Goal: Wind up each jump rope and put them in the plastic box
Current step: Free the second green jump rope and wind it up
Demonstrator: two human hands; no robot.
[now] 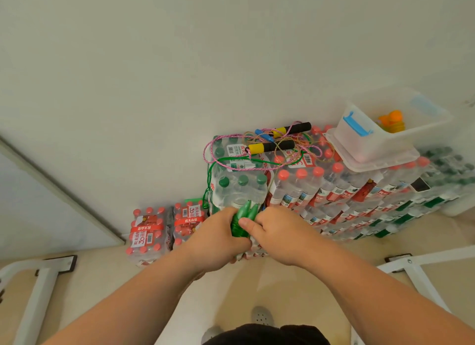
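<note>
The green jump rope (243, 217) is sitting at the centre of the frame, its two green handles pressed together side by side. The left hand (221, 233) is wrapping its curled fingers round the handles from the left. The right hand (279, 229) is closing on them from the right, its thumb lying across the ribbed part and its other fingers curled out of sight behind. The rope's thin green cord (211, 176) is trailing up from the hands, looping over the left edge of the stacked packs of water bottles (321, 188).

On top of that stack, above the hands, a second jump rope (279, 145) with black and yellow handles is lying in a loose tangle of pink cord.

Toward the upper right, the plastic box (370, 141) is resting on the same stack, open at the top, with a blue latch (357, 122) on its near end and some orange things (392, 118) inside.

Two smaller packs with red caps (147, 231) are standing on the floor (231, 293) at left of centre. White metal legs (38, 283) are showing at the lower left, and a grey shoe (262, 316) at the bottom.
</note>
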